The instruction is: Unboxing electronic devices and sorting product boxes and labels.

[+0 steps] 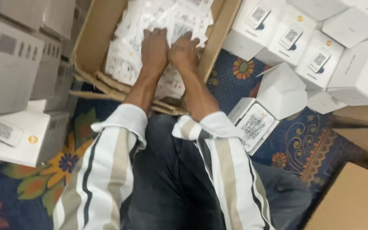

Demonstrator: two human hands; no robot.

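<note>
Both my hands reach into an open brown cardboard box (91, 42) filled with several small white printed packets (143, 19). My left hand (154, 49) lies palm down on the packets, fingers pointing away from me. Beside it and touching it, my right hand (185, 50) presses on the same pile. Whether either hand grips a packet is hidden under the fingers. My striped sleeves are rolled up at the forearms.
Stacks of white product boxes stand at the right (320, 47) and left (11, 68). An open white box (254, 123) lies by my right elbow. Brown cartons (354, 200) sit at the lower right. A blue patterned carpet (303, 145) covers the floor.
</note>
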